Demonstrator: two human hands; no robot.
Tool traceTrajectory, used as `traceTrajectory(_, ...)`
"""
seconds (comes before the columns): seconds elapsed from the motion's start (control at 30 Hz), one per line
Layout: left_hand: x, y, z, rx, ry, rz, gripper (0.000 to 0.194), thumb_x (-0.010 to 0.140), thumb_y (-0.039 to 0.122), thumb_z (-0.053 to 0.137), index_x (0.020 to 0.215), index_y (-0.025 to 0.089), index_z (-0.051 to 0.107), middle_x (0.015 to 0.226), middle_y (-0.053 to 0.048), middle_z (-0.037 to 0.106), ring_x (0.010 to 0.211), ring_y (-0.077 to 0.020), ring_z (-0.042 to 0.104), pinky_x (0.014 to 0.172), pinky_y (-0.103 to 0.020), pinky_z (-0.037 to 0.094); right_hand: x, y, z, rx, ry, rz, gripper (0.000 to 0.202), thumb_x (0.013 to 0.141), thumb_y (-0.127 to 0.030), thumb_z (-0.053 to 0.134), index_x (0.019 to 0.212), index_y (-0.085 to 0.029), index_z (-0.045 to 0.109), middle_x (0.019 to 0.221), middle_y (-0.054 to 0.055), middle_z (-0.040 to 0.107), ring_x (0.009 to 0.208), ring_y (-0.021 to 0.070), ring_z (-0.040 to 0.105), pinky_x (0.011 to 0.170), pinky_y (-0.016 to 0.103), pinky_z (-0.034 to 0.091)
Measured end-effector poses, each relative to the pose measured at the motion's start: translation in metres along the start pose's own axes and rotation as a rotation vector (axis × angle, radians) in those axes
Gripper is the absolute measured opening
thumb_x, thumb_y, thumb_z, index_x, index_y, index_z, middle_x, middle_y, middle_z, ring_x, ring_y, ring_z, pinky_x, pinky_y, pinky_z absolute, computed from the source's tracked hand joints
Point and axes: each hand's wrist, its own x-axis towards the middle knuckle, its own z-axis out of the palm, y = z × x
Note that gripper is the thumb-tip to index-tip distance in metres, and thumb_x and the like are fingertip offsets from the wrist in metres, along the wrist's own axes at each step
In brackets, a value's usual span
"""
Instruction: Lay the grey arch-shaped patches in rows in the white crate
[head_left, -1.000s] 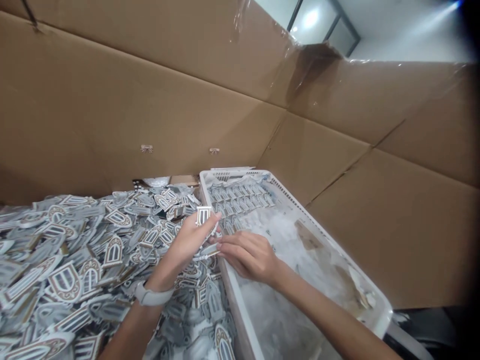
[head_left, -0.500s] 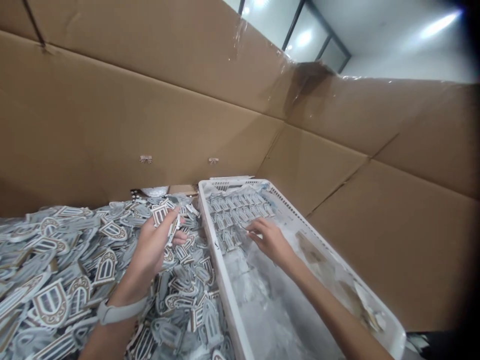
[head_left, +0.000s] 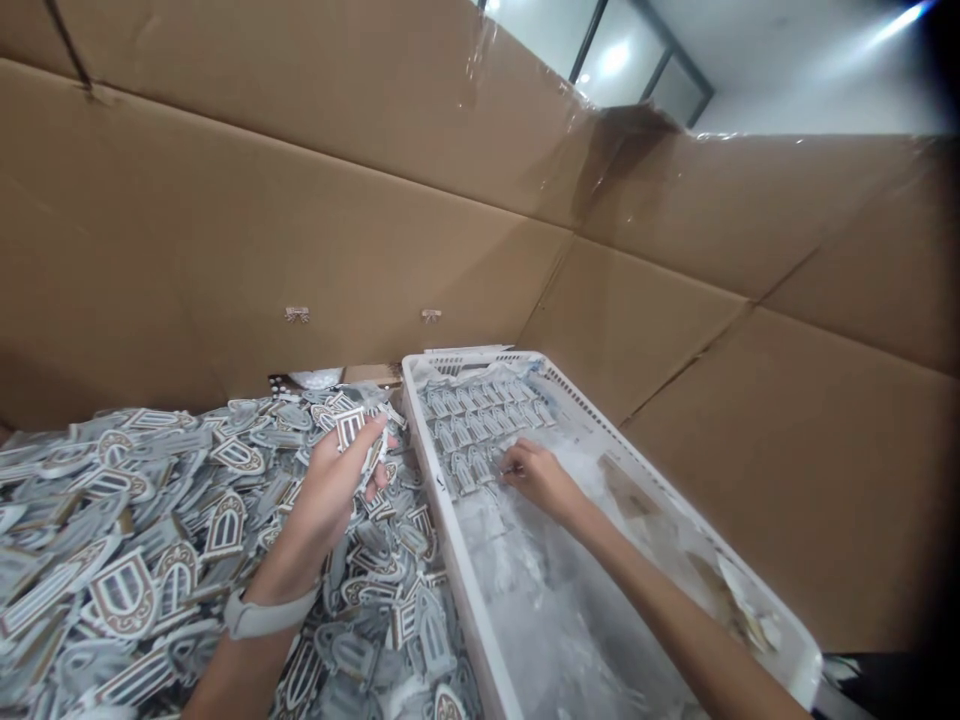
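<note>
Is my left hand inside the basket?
No, your left hand holds pieces over the pile, left of the basket.

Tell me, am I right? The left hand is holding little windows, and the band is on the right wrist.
Not quite: the band is on the left wrist, as the head view shows. The left hand is indeed holding little windows.

Here's the basket [head_left: 472, 600], window-shaped pieces [head_left: 480, 425] lined up inside its far end! Loose pile [head_left: 120, 600] left of it, cardboard wall [head_left: 337, 200] behind it.
</note>
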Motion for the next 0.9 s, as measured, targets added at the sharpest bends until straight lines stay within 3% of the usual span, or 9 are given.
traceTrajectory(0.37, -0.006, 0.005, 0.005, 0.026, -0.069, -0.033, 0.043, 0.084, 0.058, 0.08, 0.094, 0.019, 0.064, 0.094, -0.003, 0.071, 0.048, -0.0082, 0.052, 0.038, -0.021, 0.031, 0.002, 0.002, 0.009, -0.016, -0.066, -0.049, 0.023, 0.084, 0.004, 0.064, 0.086, -0.017, 0.073, 0.093, 0.004, 0.071, 0.085, 0.0175, 0.069, 0.079, 0.026, 0.051)
traceTrajectory(0.53, -0.007, 0.005, 0.004, 0.086, -0.118, -0.07, 0.043, 0.088, 0.061, 0.076, 0.092, 0.02, 0.064, 0.087, -0.002, 0.068, 0.047, -0.0076, 0.05, 0.039, -0.021, 0.032, 0.002, -0.005, -0.001, -0.043, -0.08, -0.082, 0.025, 0.087, 0.003, 0.06, 0.093, -0.018, 0.073, 0.099, 0.006, 0.074, 0.091, 0.0201, 0.071, 0.084, 0.03, 0.054)
traceTrajectory(0.6, -0.009, 0.004, 0.004, 0.158, -0.183, -0.11, 0.045, 0.09, 0.064, 0.073, 0.092, 0.02, 0.064, 0.086, -0.003, 0.068, 0.044, -0.0071, 0.048, 0.038, -0.022, 0.029, 0.001, -0.016, -0.01, -0.067, -0.005, -0.127, 0.026, 0.094, -0.003, 0.057, 0.106, -0.019, 0.073, 0.109, 0.008, 0.074, 0.099, 0.0224, 0.071, 0.086, 0.033, 0.055)
traceTrajectory(0.7, -0.012, 0.003, 0.006, 0.291, -0.368, -0.145, 0.051, 0.092, 0.071, 0.066, 0.089, 0.02, 0.063, 0.083, -0.004, 0.068, 0.042, -0.0077, 0.047, 0.037, -0.022, 0.028, -0.002, -0.043, -0.022, -0.062, 0.214, -0.289, 0.033, 0.103, -0.01, 0.053, 0.13, -0.022, 0.067, 0.123, 0.01, 0.071, 0.109, 0.0237, 0.07, 0.087, 0.036, 0.058)
traceTrajectory(0.8, -0.017, 0.002, 0.01, 0.37, -0.526, -0.173, 0.054, 0.095, 0.074, 0.059, 0.091, 0.021, 0.061, 0.085, -0.004, 0.069, 0.044, -0.0081, 0.049, 0.037, -0.021, 0.029, -0.008, -0.075, -0.029, -0.02, 0.381, -0.456, 0.047, 0.102, -0.008, 0.054, 0.146, -0.025, 0.058, 0.13, 0.011, 0.069, 0.117, 0.0235, 0.069, 0.089, 0.036, 0.061)
traceTrajectory(0.9, -0.021, 0.0, 0.011, 0.428, -0.656, -0.199, 0.053, 0.095, 0.074, 0.059, 0.095, 0.021, 0.06, 0.089, -0.003, 0.069, 0.046, -0.0074, 0.05, 0.038, -0.02, 0.031, -0.017, -0.102, -0.031, -0.047, 0.418, -0.587, 0.061, 0.099, -0.002, 0.054, 0.155, -0.025, 0.052, 0.143, 0.013, 0.065, 0.126, 0.0241, 0.067, 0.095, 0.038, 0.063)
